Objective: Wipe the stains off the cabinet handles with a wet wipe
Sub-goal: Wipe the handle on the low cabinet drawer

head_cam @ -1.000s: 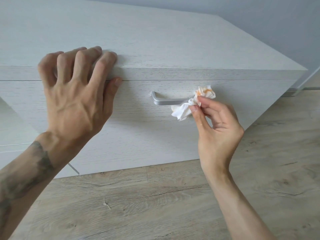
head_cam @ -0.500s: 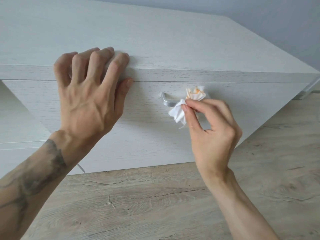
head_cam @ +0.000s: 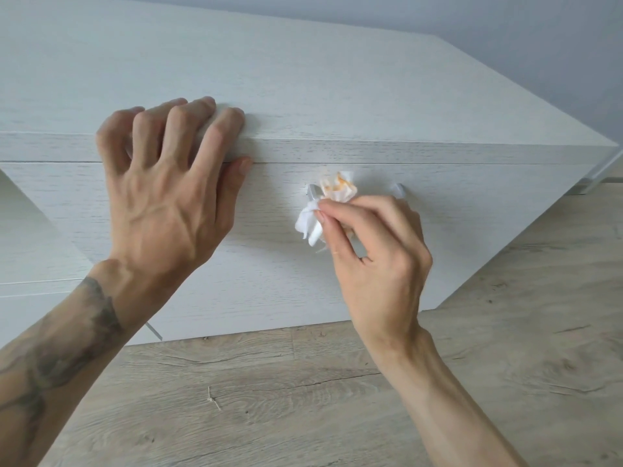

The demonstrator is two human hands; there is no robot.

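Note:
A low white wood-grain cabinet (head_cam: 337,96) fills the upper view. On its drawer front sits a silver bar handle (head_cam: 312,192); only its left end and right post show. My right hand (head_cam: 374,251) pinches a crumpled white wet wipe (head_cam: 332,200), stained orange on top, against the left end of the handle. My left hand (head_cam: 168,190) lies flat over the cabinet's top front edge, fingers spread on the top, thumb on the drawer front, holding nothing.
Light wood-look floor (head_cam: 303,399) runs beneath and to the right of the cabinet. A grey wall (head_cam: 505,21) stands behind. Another white panel (head_cam: 27,251) shows at the far left. The cabinet's right corner (head_cam: 613,150) juts toward the floor.
My right hand has slid the wipe leftward along the handle, from its right part to its left end, uncovering the right post. My left hand stays on the cabinet edge.

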